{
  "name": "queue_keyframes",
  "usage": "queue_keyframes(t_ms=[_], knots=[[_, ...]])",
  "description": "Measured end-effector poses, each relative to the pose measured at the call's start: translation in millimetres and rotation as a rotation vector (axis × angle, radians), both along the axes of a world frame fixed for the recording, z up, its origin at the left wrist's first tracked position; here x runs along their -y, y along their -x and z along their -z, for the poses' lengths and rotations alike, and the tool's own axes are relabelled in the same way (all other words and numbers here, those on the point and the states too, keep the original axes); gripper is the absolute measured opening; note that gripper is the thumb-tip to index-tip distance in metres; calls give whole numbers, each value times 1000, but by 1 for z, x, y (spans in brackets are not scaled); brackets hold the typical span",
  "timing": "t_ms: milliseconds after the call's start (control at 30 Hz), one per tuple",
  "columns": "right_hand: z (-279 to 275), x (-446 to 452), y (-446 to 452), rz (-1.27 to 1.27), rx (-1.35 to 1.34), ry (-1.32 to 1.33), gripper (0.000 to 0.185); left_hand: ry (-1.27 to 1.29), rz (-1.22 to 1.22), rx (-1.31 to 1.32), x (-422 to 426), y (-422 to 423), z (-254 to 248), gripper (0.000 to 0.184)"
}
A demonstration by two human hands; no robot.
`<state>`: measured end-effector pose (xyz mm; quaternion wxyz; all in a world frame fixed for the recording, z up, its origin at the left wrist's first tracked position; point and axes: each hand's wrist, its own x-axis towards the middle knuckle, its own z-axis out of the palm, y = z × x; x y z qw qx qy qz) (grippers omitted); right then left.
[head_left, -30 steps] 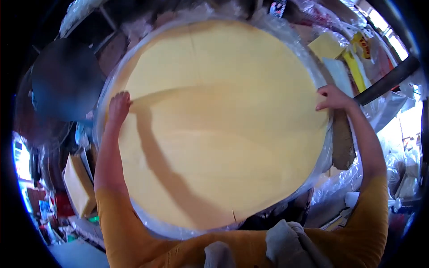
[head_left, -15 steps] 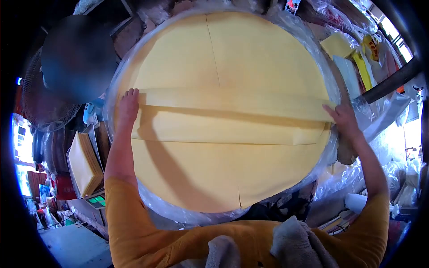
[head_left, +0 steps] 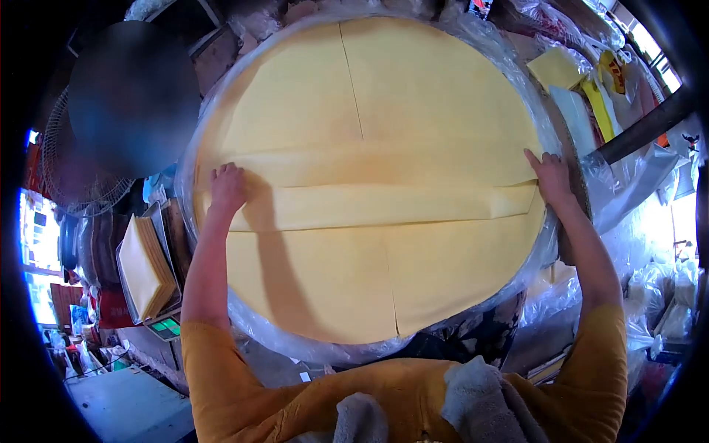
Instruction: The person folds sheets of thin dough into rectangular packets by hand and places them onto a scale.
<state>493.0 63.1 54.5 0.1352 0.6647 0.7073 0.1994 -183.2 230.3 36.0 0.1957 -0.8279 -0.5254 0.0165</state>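
Note:
A large pale yellow sheet [head_left: 443,96] lies in a wide round shape with clear plastic film [head_left: 546,133] around its rim. Across its middle runs a flat folded band [head_left: 384,203] with a straight near edge. My left hand [head_left: 228,186] has its fingers curled at the band's left end, closed on the sheet. At the right end, my right hand [head_left: 552,177] rests on the sheet's edge with one digit stretched out, apart from the other fingers. The undersides of both hands are hidden.
A stack of yellow sheets [head_left: 148,267] stands at the left, above a green-lit display [head_left: 164,325]. A wire-guarded fan [head_left: 55,148] is at the upper left. Plastic bags [head_left: 657,295] and a dark pole [head_left: 646,125] are on the right.
The raised fold has come down flat and nearer to me. My left hand has moved right and slightly closer; my right hand has shifted left, and its digits have spread.

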Motion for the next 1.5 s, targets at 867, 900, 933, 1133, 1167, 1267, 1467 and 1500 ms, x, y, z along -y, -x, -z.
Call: queue_keyframes(t_ms=[867, 900, 933, 1133, 1167, 1267, 1467, 1500], knots=[[5, 37, 24, -191, 12, 45, 52, 451, 599, 424, 147, -131, 14, 43], [3, 37, 27, -127, 32, 79, 53, 455, 600, 432, 148, -132, 12, 43], [0, 37, 31, -66, 51, 115, 54, 464, 599, 434, 149, -133, 10, 43], [-73, 21, 116, 133, -46, 470, 64, 489, 529, 550, 157, -128, 23, 46], [-76, 15, 127, 105, -78, 464, 65, 476, 536, 593, 158, -129, 25, 47], [-54, -4, 194, -308, -471, 240, 62, 481, 527, 624, 159, -131, 27, 47], [-3, -64, 307, -525, -543, 221, 56, 467, 556, 637, 157, -131, 16, 43], [1, -72, 309, -525, -546, 235, 55, 463, 502, 671, 149, -128, 17, 41]])
